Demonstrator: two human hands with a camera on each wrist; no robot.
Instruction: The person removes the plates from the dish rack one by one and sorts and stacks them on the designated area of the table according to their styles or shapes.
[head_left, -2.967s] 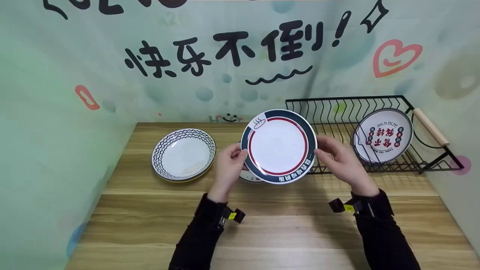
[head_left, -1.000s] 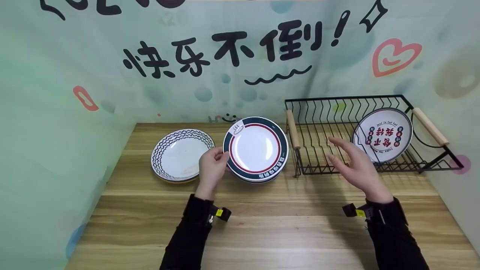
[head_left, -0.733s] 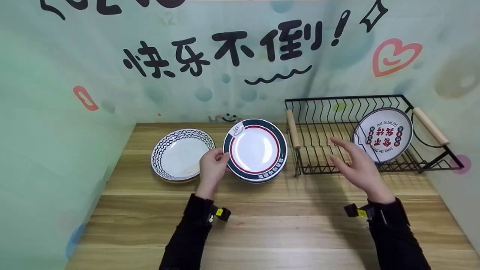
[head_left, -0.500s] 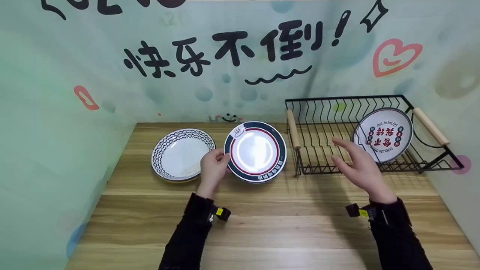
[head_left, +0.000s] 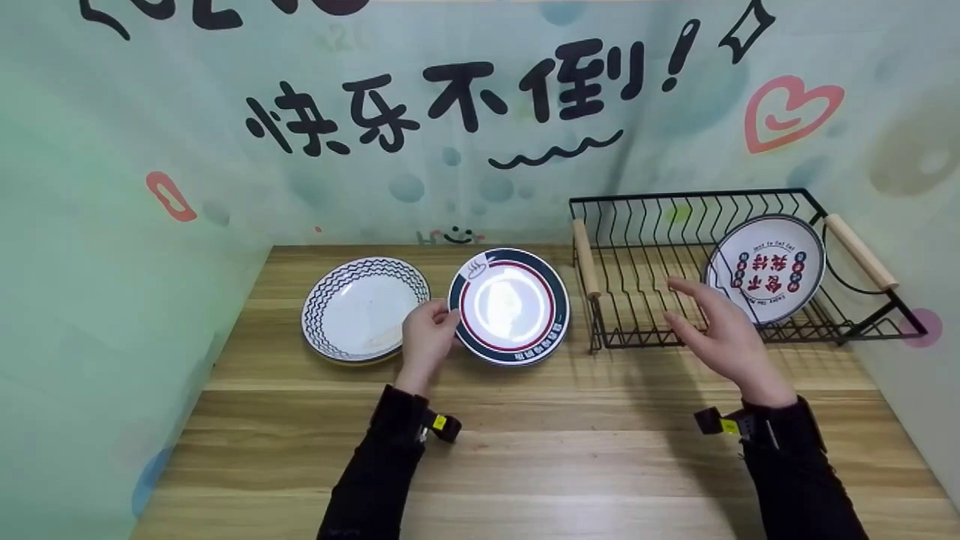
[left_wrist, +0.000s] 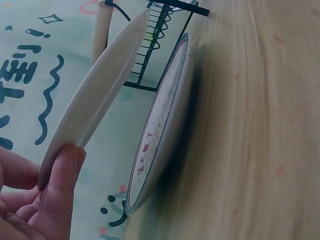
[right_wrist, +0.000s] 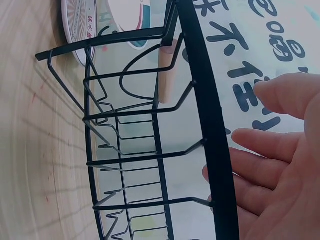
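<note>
My left hand (head_left: 427, 341) pinches the left edge of a white plate (head_left: 508, 307) with a dark blue-green rim and a red ring. In the left wrist view this plate (left_wrist: 97, 92) is tilted and held apart from a second plate (left_wrist: 160, 130) with red lettering, which lies beneath it on the table. From the head that lower plate is mostly hidden. My right hand (head_left: 720, 337), fingers extended and holding nothing, hovers at the front of a black wire dish rack (head_left: 637, 289). A plate with red characters (head_left: 766, 274) leans in the rack's right part.
To the left, a dish with a black wavy-line rim (head_left: 365, 311) sits on the wooden table (head_left: 510, 465). The rack has wooden handles (head_left: 586, 259) at both ends. A printed backdrop (head_left: 360, 195) stands behind the table.
Three seconds ago both hands held the dark-rimmed plate higher. My right hand has let go and moved right; my left hand has moved the plate left and lowered it over the other plate.
</note>
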